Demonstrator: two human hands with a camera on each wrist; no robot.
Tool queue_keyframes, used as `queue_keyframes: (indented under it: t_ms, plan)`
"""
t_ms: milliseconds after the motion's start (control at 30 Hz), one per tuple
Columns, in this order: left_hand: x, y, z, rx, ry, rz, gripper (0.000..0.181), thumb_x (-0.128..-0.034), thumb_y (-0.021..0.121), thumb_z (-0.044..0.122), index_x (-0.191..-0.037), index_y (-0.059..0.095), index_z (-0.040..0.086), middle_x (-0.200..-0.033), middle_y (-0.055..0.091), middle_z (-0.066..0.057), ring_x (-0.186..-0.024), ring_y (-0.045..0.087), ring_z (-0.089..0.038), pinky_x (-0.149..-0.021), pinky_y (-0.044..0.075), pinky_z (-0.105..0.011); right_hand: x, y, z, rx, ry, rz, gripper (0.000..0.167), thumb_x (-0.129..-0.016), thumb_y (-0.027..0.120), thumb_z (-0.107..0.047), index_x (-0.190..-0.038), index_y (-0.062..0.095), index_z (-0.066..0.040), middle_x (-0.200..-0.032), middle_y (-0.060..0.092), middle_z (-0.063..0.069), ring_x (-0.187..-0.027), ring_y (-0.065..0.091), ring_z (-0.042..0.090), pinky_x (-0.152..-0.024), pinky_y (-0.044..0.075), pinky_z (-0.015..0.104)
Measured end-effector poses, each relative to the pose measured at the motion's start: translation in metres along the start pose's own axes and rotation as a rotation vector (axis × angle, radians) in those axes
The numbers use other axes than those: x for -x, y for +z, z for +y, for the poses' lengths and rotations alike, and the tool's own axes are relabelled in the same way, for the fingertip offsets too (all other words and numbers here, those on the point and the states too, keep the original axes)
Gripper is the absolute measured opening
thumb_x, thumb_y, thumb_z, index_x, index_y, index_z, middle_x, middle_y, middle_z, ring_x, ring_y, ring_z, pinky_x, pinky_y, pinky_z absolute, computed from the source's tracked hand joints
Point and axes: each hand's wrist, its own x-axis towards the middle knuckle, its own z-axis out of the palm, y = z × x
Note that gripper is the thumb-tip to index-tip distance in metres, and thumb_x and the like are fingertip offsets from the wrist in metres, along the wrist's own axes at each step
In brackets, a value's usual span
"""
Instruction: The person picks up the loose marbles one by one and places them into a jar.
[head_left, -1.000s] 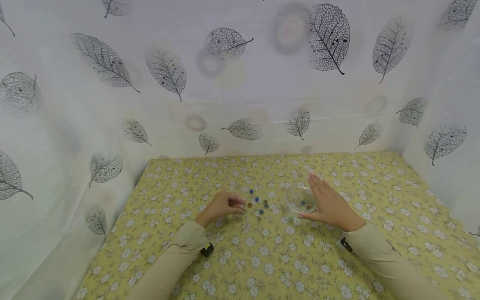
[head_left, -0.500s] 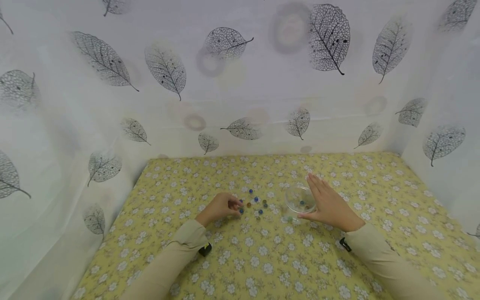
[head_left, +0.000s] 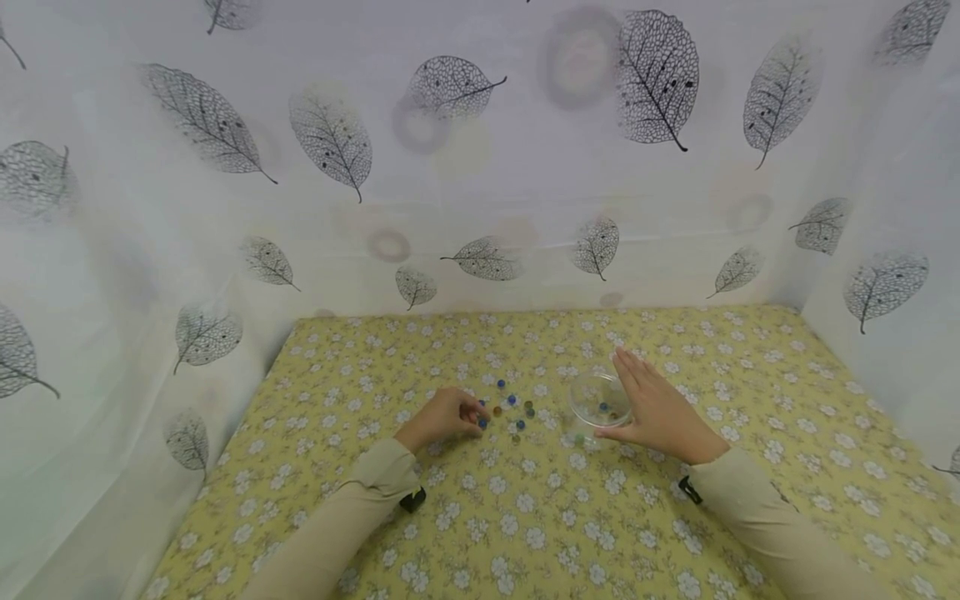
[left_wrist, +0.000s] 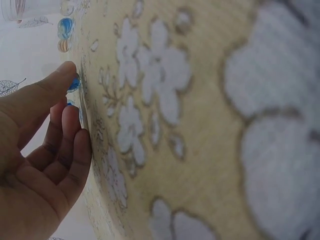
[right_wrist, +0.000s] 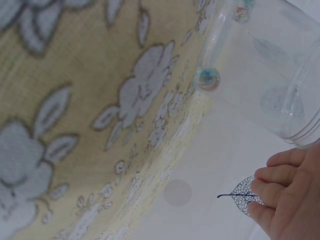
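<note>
Glass marbles lie in a loose cluster at mid-table: blue ones [head_left: 512, 400], an amber one [head_left: 497, 411] and several others. My left hand [head_left: 442, 414] is at the cluster's left edge, thumb and fingers bent with a gap between them. Close by the thumb tip is a blue marble [left_wrist: 74, 84]; whether they touch is unclear. A clear jar [head_left: 592, 392] stands upright right of the cluster, with a few marbles [right_wrist: 207, 79] at its bottom. My right hand [head_left: 660, 412] rests along its right side, fingers extended, thumb at the front.
A yellow floral tablecloth [head_left: 510, 525] covers the table. White curtains [head_left: 517, 183] with leaf prints stand behind it and at both sides. Dark straps with devices [head_left: 412, 500] sit at my wrists.
My left hand has drawn slightly left, and blue marbles now show beside its fingertips. The right hand and the jar have stayed put.
</note>
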Motion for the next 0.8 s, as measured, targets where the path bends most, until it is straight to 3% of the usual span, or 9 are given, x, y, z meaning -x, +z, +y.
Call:
queue_keyframes:
  t_ms: [800]
  plan:
    - [-0.0011, 0.0011, 0.0037, -0.046, -0.035, 0.007, 0.015, -0.0794, 0.074, 0.009, -0.094, 0.074, 0.012, -0.076, 0.063, 0.001, -0.067, 0.056, -0.01, -0.061, 0.049, -0.024, 0.0002, -0.0025, -0.0021, 0.007, 0.001, -0.001, 0.116, -0.073, 0.063, -0.069, -0.147, 0.016, 0.007, -0.154, 0.015, 0.026, -0.141, 0.021, 0.042, -0.113, 0.021, 0.055]
